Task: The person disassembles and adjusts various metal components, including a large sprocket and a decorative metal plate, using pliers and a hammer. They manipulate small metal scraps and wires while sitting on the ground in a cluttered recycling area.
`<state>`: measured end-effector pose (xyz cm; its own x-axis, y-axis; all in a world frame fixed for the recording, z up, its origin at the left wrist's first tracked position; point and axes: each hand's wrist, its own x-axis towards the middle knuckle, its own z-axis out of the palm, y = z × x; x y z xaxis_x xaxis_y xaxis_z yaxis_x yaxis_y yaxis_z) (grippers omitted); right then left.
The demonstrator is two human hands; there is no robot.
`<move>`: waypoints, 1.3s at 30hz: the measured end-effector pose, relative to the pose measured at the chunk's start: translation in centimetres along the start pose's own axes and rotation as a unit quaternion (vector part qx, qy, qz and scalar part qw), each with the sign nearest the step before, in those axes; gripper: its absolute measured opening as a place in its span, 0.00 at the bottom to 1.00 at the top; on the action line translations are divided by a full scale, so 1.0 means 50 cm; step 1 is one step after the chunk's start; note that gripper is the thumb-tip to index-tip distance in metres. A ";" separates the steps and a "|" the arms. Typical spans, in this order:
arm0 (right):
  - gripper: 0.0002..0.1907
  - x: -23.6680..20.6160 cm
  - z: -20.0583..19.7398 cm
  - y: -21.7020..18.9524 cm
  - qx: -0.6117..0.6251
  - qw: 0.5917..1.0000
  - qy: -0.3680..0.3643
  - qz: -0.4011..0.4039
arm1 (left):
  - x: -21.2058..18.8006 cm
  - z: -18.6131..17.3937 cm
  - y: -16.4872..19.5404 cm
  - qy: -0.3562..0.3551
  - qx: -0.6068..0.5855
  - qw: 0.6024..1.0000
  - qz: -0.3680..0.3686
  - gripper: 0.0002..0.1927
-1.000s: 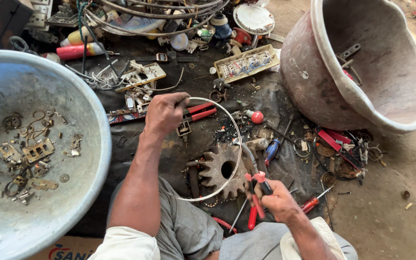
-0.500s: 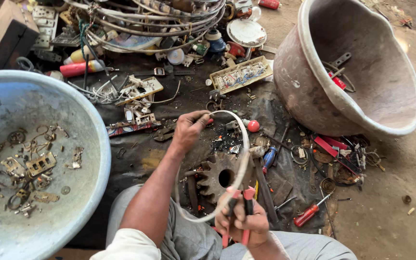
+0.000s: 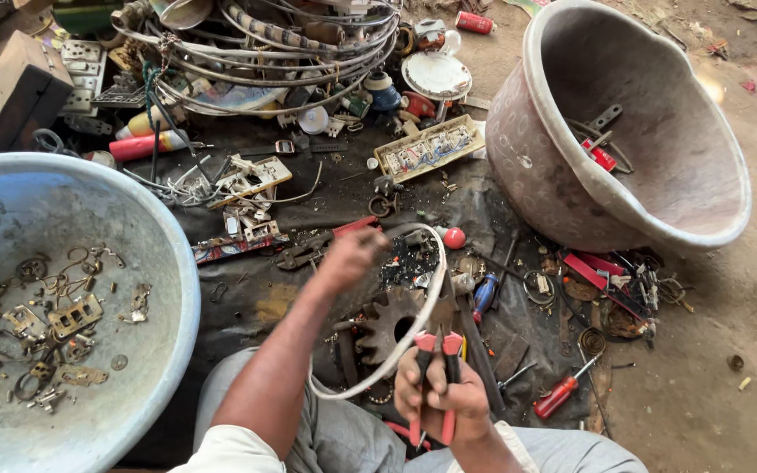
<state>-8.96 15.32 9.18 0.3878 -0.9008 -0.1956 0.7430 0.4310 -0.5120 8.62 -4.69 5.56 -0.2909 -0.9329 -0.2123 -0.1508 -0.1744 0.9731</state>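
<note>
White cable curved in a loop from the left hand down to the right hand, passing over a rusty gear that lay on the dark cloth between the person's knees. The left hand was blurred, but its fingers looked closed around the upper end of the cable, close to a small red ball. The right hand was pressed shut around the red handles of a pair of pliers, whose head pointed up and met the cable just above the fist. Beside the gear lay a blue-handled screwdriver, and a red-handled screwdriver rested further right at the edge of the cloth. A big grey metal basin at the left held small brass scraps. A large pinkish tub stood tilted at the upper right with a few tools inside. Coils of wire and an opened switch board were heaped at the top.
</note>
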 end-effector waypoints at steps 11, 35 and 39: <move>0.07 0.088 0.044 0.008 -0.420 0.898 0.074 -0.111 | -0.035 0.090 -0.036 -0.232 -0.237 0.943 -0.009 0.17; 0.17 0.051 0.008 -0.067 -0.314 0.921 0.225 0.046 | -0.263 0.033 0.168 0.023 0.224 0.955 0.191 0.18; 0.12 0.099 0.017 -0.051 -0.508 0.824 0.207 0.141 | -0.235 0.037 0.149 0.065 0.320 0.932 0.160 0.10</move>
<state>-8.47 9.80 10.21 0.0921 -0.8037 -0.5878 -0.2658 0.5491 -0.7924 9.16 5.55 15.14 -0.3066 -0.9426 0.1324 -0.6203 0.3034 0.7233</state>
